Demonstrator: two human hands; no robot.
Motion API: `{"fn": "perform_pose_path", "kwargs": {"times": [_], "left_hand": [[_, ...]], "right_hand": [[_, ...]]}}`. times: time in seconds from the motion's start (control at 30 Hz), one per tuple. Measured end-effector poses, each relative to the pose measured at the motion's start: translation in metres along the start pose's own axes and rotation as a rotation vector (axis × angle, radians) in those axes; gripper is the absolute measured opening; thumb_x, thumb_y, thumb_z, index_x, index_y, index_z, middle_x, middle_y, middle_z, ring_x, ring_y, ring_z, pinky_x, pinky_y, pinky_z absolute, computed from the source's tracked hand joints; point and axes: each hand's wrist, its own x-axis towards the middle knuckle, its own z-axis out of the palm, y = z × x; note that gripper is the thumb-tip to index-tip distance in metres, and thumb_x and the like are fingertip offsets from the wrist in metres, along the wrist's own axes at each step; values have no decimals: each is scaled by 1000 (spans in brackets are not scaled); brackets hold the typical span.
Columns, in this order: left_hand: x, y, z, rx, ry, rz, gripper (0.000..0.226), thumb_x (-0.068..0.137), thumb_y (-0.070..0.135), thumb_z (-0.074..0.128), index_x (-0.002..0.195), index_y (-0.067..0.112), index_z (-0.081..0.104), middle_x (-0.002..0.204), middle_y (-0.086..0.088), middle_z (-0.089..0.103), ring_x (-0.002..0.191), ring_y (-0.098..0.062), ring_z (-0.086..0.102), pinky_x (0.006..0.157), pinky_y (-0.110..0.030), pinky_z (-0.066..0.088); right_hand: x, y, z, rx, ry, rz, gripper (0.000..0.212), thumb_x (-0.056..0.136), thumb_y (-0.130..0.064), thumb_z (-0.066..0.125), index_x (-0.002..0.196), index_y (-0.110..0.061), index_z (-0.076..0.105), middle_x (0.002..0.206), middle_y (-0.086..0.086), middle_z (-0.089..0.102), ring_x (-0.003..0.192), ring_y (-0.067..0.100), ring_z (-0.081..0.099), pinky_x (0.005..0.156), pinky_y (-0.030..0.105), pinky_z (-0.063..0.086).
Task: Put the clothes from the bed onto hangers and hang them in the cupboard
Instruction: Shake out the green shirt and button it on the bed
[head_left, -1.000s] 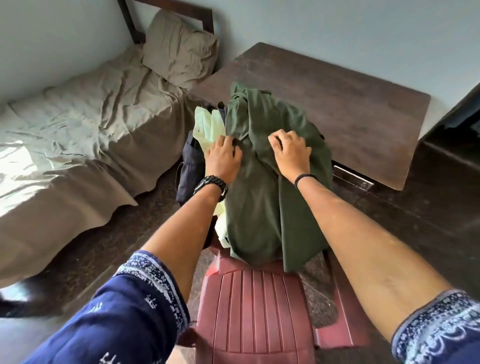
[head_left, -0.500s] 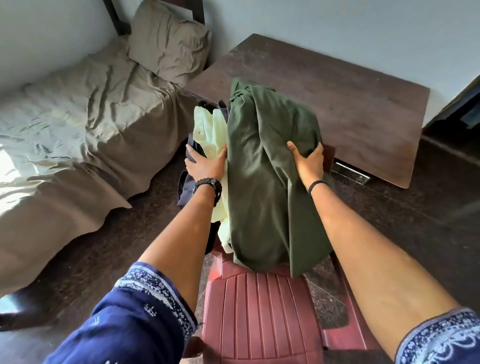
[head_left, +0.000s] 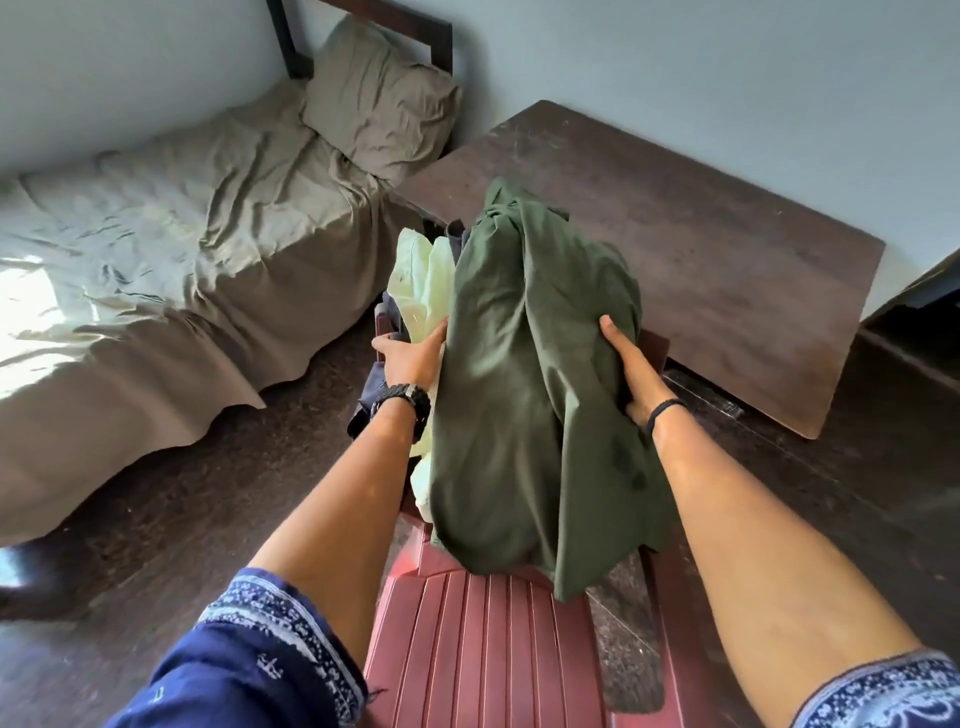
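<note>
A pile of clothes lies over the back of a red plastic chair (head_left: 483, 644). A dark green garment (head_left: 524, 395) is on top, with a pale green garment (head_left: 423, 283) and a dark navy one (head_left: 371, 395) under it at the left. My left hand (head_left: 410, 353) reaches under the pile's left side, fingers tucked beneath the cloth. My right hand (head_left: 631, 369) clasps the pile's right side, its fingers hidden under the green fabric. No hanger and no cupboard are in view.
A bed (head_left: 156, 249) with a beige sheet and a pillow (head_left: 379, 109) fills the left. A dark wooden table (head_left: 727, 249) stands behind the chair against the wall. The floor is dark stone, with dark furniture (head_left: 930, 291) at the right edge.
Both hands moved from the top of the green garment down to the pile's two sides and slid under it. The pile now looks bunched up between them.
</note>
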Motion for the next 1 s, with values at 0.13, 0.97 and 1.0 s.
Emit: {"fn": "perform_pose_path", "kwargs": {"times": [0.13,0.97,1.0], "left_hand": [[9,0,-3,-83,5,46,68,67,44,82,106,21,31,119,2,50,103,-12,54,95,-25,42],[-2,27,5,-314,-245,171,32,84,12,70,93,32,47,89,9,71,79,-5,66,87,-32,52],[-6,30,6,-329,-239,184,29,86,9,66,90,31,48,85,8,70,79,-7,65,92,-34,49]], "right_hand": [[0,-7,-1,-60,-68,27,46,86,-55,58,115,-21,64,108,3,72,99,17,68,88,31,53],[21,-19,-9,50,-177,58,35,88,-42,58,111,-16,65,101,5,74,87,18,71,77,32,57],[21,-19,-10,65,-180,55,36,88,-41,58,111,-15,65,100,4,74,87,18,71,78,32,55]]}}
